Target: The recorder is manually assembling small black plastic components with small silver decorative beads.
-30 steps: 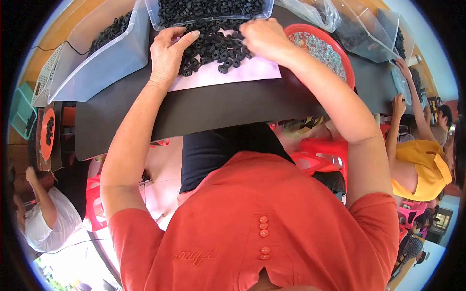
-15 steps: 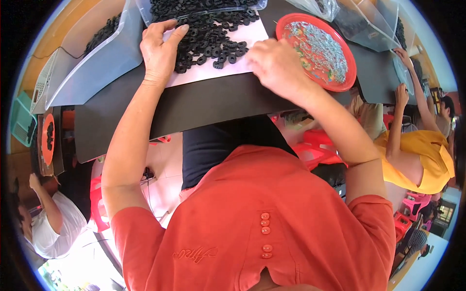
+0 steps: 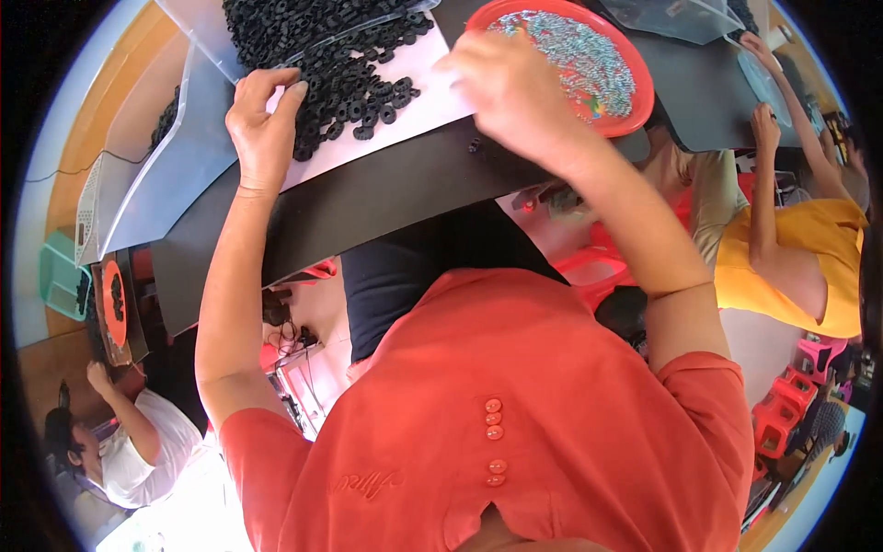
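Note:
My left hand (image 3: 260, 129) is at the left edge of a loose pile of small black ring-shaped parts (image 3: 348, 99). Its thumb and forefinger are pinched together beside the parts; whatever is between them is too small to make out. My right hand (image 3: 515, 97) hovers over the right side of the white sheet (image 3: 428, 87), its fingers curled and smeared by motion, so I cannot see if they hold anything. Just right of it is a round red tray (image 3: 641, 81) with many small silvery metal pieces (image 3: 589, 60). A small dark part (image 3: 474, 144) lies on the black table below my right hand.
A clear plastic bin (image 3: 317, 41) full of black parts stands behind the pile. Another large translucent bin (image 3: 189, 156) is at the left. The black table edge (image 3: 368, 235) runs before my lap. Co-workers sit at the left and right, the right one in yellow (image 3: 786, 262).
The view has shifted, so the table things sit further left and higher. My left finger and thumb have come closer together. A small dark part now shows on the table below my right hand.

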Available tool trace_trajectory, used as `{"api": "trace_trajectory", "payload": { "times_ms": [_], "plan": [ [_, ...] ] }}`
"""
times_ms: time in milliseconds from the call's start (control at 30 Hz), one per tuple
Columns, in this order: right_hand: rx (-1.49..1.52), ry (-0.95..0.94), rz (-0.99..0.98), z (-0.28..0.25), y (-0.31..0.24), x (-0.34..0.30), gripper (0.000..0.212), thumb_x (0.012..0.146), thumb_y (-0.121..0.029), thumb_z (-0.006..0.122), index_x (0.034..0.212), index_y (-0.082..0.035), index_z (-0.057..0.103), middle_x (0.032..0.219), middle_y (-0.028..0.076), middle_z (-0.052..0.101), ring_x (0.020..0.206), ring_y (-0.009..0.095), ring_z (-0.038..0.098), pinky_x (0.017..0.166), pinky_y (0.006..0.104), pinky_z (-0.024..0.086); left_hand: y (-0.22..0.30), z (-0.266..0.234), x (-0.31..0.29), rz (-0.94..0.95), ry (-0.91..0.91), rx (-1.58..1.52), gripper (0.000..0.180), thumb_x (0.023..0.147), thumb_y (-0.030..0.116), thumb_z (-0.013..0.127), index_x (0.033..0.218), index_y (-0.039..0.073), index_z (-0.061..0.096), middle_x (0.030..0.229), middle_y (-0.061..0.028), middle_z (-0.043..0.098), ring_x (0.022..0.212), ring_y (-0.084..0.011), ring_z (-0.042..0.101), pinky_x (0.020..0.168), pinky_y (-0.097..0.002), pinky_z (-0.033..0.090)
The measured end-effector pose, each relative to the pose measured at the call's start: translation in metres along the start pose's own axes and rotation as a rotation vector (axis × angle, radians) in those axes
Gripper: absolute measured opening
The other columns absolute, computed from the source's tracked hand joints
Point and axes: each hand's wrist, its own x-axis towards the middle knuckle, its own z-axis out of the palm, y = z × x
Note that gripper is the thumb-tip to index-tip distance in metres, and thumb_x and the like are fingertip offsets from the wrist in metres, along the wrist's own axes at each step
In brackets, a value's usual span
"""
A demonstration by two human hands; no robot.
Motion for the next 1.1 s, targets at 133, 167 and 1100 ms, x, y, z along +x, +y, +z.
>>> {"api": "trace_trajectory", "payload": {
  "times_ms": [133, 167, 1100],
  "plan": [
    [0.07, -0.076, 0.038, -0.01, 0.023, 0.012, 0.014, 0.074, -0.006, 0.06, 0.087, -0.007, 0.066, 0.083, 0.008, 0.062, 0.082, 0.029, 0.061, 0.072, 0.0416, 0.048, 0.008, 0.005, 0.006, -0.078, -0.153, -0.139, 0.014, 0.079, 0.005, 0.068, 0.091, 0.0, 0.068, 0.083, -0.0064, 0.064, 0.076, -0.0145, 0.059, 0.073, -0.0259, 0.048],
    [0.051, -0.136, -0.001, -0.008, 0.022, 0.015, 0.013, 0.075, -0.004, 0.061, 0.089, -0.005, 0.064, 0.083, 0.008, 0.06, 0.081, 0.029, 0.06, 0.072, 0.0406, 0.047, 0.012, 0.008, 0.005, -0.056, -0.178, -0.146, 0.013, 0.078, 0.005, 0.068, 0.09, -0.001, 0.068, 0.081, -0.0064, 0.063, 0.072, -0.0125, 0.059, 0.068, -0.0242, 0.048],
    [-0.122, -0.166, -0.031, 0.035, -0.016, 0.006, 0.012, 0.069, -0.006, 0.062, 0.081, -0.007, 0.066, 0.084, 0.008, 0.059, 0.082, 0.027, 0.06, 0.068, 0.0393, 0.045, 0.033, 0.036, -0.014, -0.347, 0.076, -0.494, 0.012, 0.081, 0.003, 0.066, 0.09, 0.0, 0.072, 0.076, -0.0025, 0.068, 0.066, -0.0056, 0.056, 0.062, -0.0188, 0.044]
  ]
}}
